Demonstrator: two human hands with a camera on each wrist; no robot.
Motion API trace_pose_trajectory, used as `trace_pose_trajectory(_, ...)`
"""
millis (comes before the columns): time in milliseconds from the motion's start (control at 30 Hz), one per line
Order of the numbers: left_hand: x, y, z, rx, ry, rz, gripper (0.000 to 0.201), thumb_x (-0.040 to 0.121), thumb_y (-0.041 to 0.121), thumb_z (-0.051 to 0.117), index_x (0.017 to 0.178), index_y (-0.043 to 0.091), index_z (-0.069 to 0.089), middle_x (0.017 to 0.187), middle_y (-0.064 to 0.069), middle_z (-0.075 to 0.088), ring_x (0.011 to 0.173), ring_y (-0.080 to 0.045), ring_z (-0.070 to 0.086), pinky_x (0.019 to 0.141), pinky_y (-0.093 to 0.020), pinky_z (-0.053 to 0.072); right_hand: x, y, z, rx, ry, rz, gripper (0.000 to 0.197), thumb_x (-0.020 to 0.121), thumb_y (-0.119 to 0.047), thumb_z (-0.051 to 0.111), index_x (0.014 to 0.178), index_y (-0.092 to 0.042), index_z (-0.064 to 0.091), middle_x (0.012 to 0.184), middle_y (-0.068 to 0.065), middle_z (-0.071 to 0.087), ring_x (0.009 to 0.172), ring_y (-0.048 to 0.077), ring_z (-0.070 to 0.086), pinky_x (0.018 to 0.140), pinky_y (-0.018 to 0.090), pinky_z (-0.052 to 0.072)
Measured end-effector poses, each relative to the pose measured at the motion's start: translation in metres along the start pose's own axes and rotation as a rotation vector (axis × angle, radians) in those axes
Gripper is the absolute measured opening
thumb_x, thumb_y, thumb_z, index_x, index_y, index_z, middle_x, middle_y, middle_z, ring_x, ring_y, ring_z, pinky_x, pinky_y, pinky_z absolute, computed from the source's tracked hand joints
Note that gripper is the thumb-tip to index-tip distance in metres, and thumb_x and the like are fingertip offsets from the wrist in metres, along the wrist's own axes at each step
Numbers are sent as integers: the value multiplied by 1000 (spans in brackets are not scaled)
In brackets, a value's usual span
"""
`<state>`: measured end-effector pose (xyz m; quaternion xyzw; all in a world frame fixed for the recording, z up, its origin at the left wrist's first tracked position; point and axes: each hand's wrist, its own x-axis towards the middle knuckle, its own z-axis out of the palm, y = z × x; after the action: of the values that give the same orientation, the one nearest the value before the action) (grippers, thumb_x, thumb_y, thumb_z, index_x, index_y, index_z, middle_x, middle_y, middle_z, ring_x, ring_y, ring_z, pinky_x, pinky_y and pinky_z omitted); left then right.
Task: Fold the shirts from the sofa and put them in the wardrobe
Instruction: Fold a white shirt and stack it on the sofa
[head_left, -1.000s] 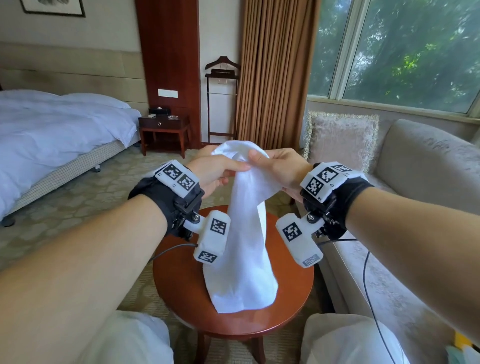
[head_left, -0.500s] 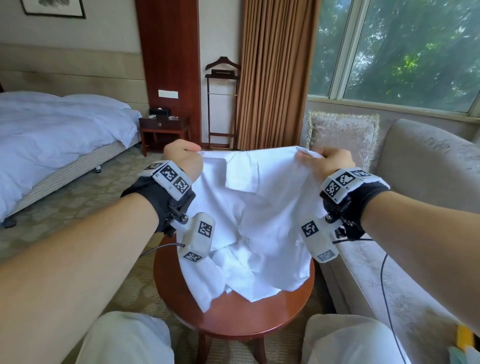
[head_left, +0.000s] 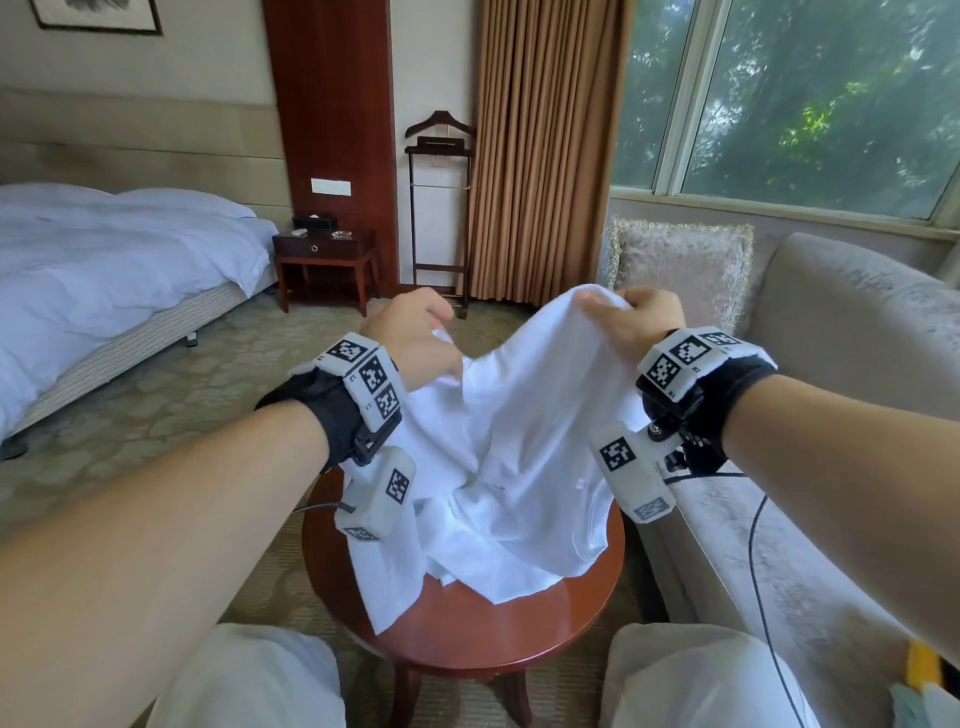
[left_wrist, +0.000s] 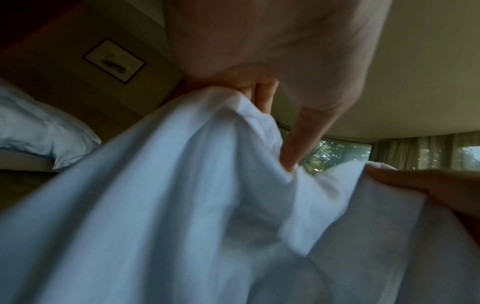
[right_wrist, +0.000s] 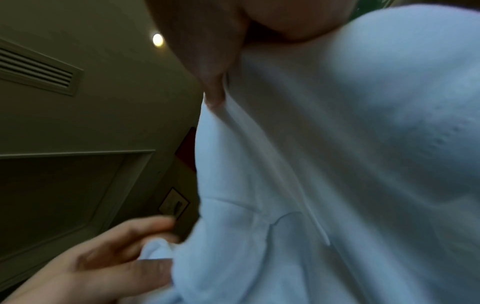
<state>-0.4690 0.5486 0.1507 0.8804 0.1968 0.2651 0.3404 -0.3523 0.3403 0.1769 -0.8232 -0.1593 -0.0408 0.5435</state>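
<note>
A white shirt (head_left: 524, 441) hangs between my two hands above a small round wooden table (head_left: 493, 634), its lower part heaped on the tabletop. My right hand (head_left: 608, 304) grips the shirt's upper edge, the higher end. My left hand (head_left: 439, 338) holds a bunch of the cloth lower down, so the fabric sags in a dip between the hands. In the left wrist view the shirt (left_wrist: 207, 195) runs up between thumb and fingers (left_wrist: 262, 96). In the right wrist view my thumb (right_wrist: 213, 82) presses on the shirt (right_wrist: 337, 164).
A grey sofa (head_left: 831, 519) with a pale cushion (head_left: 680, 270) runs along the right, close to the table. A bed (head_left: 104, 260), a nightstand (head_left: 322, 249) and a wooden valet stand (head_left: 439, 208) are beyond. My knees (head_left: 249, 675) flank the table's near edge.
My hands went from bunched together to wide apart, spreading the shirt. Since then the left hand has dropped and come inward, and the shirt has slackened onto the table.
</note>
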Motion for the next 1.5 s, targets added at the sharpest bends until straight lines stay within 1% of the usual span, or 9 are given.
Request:
trace_pose_trajectory(100, -14, 23, 11, -95, -239, 175, 85, 56, 12, 84, 132, 24, 50, 129, 6, 54, 123, -11, 50, 96, -25, 43, -9, -11, 18, 25, -128, -65, 28, 78, -45, 74, 70, -20, 63, 67, -2, 61, 68, 19, 60, 62, 30, 47)
trace_pose_trajectory(200, -15, 43, 26, -77, -300, 343, 70, 50, 19, 83, 115, 25, 59, 114, 9, 58, 105, -9, 58, 78, -23, 50, -16, -22, 36, 102, -219, -68, 29, 76, -37, 80, 64, -19, 60, 62, -1, 63, 59, 16, 60, 55, 25, 50)
trace_pose_trajectory(367, -8, 51, 28, 146, -51, 187, 17, 71, 26, 75, 77, 19, 61, 75, 3, 62, 75, -18, 61, 58, -26, 43, -24, -22, 40, 257, -407, -20, 21, 70, -23, 86, 82, -13, 72, 85, 4, 75, 80, 16, 72, 73, 28, 58)
trace_pose_trajectory(567, -12, 40, 28, -255, 126, 180, 24, 84, 15, 74, 66, 6, 60, 64, 0, 56, 55, 1, 48, 57, -20, 37, -19, 16, 48, 255, -602, 199, 93, 46, -41, 94, 128, -16, 59, 111, 1, 72, 101, 20, 70, 91, 40, 55)
trace_pose_trajectory(833, -2, 42, 15, -453, 357, 30, 29, 87, 36, 69, 84, 7, 64, 82, -7, 63, 73, -14, 53, 66, -27, 42, -26, 55, 63, -80, -489, 333, 52, 79, -22, 80, 125, -10, 61, 102, 5, 71, 94, 21, 69, 74, 33, 59)
trace_pose_trajectory(1033, 3, 23, 7, -370, 387, -143, 23, 74, 14, 71, 72, 15, 48, 69, 4, 47, 66, -17, 44, 54, -25, 31, -18, 45, 57, -118, -364, 248, 35, 92, -13, 59, 124, -1, 60, 122, 18, 64, 102, 29, 64, 94, 41, 53)
trace_pose_trajectory(1167, -12, 18, 13, -215, 187, -151, 35, 70, 1, 65, 100, 17, 52, 98, -1, 54, 82, -17, 51, 59, -25, 38, -14, 25, 55, -83, -285, 175, 32, 95, -13, 51, 120, 3, 62, 106, 16, 61, 91, 20, 51, 85, 34, 46)
trace_pose_trajectory(1333, -22, 20, 22, 42, -125, -182, 84, 65, 8, 81, 135, 20, 37, 116, 1, 49, 103, -21, 51, 74, -31, 46, -22, 3, 65, 70, -357, 103, 26, 88, -2, 53, 64, -12, 57, 67, 3, 55, 70, 18, 52, 63, 27, 40)
trace_pose_trajectory(1500, -18, 19, 12, -10, -68, -223, 24, 65, 16, 81, 78, 11, 61, 79, -1, 57, 73, -19, 54, 59, -25, 39, -34, -13, 50, 49, -478, 28, 6, 79, -7, 68, 84, -8, 65, 72, 0, 59, 68, 14, 57, 51, 18, 42)
